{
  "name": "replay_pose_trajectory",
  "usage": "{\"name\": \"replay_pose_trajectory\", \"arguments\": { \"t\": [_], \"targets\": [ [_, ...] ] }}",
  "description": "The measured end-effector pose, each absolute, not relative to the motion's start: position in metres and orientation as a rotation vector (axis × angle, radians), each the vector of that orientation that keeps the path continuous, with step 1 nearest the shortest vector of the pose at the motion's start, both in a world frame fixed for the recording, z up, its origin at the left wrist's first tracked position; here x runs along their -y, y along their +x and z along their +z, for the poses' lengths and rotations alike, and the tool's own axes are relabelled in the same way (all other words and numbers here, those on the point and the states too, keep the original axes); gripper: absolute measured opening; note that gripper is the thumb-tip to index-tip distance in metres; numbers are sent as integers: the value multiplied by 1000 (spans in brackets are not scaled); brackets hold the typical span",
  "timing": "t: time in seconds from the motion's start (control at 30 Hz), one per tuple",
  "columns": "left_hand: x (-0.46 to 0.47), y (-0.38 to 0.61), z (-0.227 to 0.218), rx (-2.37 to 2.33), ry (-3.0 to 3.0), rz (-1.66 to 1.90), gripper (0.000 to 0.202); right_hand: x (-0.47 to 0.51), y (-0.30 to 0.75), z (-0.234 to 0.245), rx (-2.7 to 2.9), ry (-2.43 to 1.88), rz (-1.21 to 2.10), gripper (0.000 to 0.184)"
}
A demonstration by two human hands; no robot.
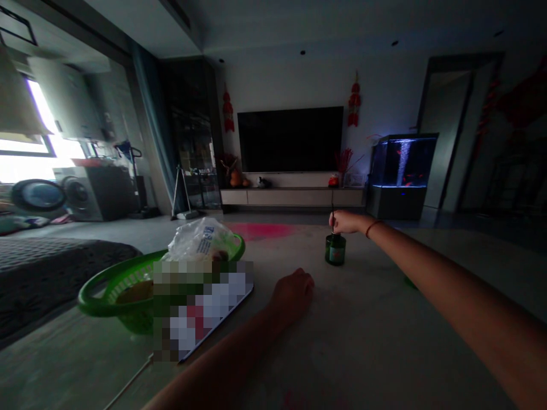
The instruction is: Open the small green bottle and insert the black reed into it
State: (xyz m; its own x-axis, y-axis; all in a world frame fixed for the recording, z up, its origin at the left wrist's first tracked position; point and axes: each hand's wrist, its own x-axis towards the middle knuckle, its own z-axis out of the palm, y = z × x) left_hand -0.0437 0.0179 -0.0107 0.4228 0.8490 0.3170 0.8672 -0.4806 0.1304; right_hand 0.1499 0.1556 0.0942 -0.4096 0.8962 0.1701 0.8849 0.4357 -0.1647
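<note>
Thin and dark, a reed stick (333,222) is pinched in the fingers of my right hand (345,221). It stands upright over the mouth of a small dark green glass diffuser bottle (335,250) with a label on its front. Whether the stick's lower end is inside the neck, I cannot tell. My left hand (293,289) rests on the table (342,341) with curled fingers, left of the bottle and apart from it. I see nothing in it. A small green object (411,281) is partly covered by my right forearm.
At the left stands a green plastic basket (96,307) holding a clear plastic bag (199,239). Against it leans a blurred-out flat device (213,313) with a cable (128,382). Beyond the table are a television (290,139), a low cabinet (277,197) and a lit fish tank (401,162).
</note>
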Motion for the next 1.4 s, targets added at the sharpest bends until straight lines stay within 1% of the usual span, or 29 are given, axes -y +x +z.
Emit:
{"name": "replay_pose_trajectory", "arguments": {
  "t": [0.1, 0.23, 0.47, 0.5, 0.67, 0.83, 0.93, 1.1, 1.17, 1.27, 1.33, 1.4],
  "targets": [
    [-17, -44, -10, 1570, -2604, -534, 21, -154, 147, 92, 2459, -1537, -41, 24],
    [-16, -44, -9, 1561, -2606, -556, 20, -147, 146, 94, 2432, -1515, -110, 25],
    [-18, -45, -10, 1558, -2609, -562, 20, -142, 172, 126, 2247, -1504, -158, 27],
    [-18, -45, -10, 1558, -2604, -561, 19, -142, 179, 132, 2216, -1497, -148, 26],
    [-17, -44, -7, 1579, -2603, -510, 20, -139, 212, 156, 2008, -1370, 206, 28],
    [-16, -43, -5, 1613, -2610, -502, 19, -126, 224, 164, 1983, -1393, 451, 33],
    [-16, -44, -6, 1592, -2612, -521, 19, -121, 218, 159, 2091, -1463, 449, 38],
    [-17, -44, -8, 1594, -2603, -523, 19, -125, 191, 141, 2360, -1401, 242, 43],
    [-18, -45, -9, 1575, -2605, -535, 20, -130, 178, 132, 2418, -1343, 215, 41],
    [-18, -45, -11, 1570, -2597, -553, 19, -136, 163, 120, 2452, -1258, 212, 26],
    [-19, -45, -12, 1572, -2597, -547, 19, -139, 158, 116, 2415, -1243, 152, 19],
    [-19, -46, -12, 1557, -2610, -534, 20, -140, 157, 118, 2334, -1219, 55, 18]
  ]
}}
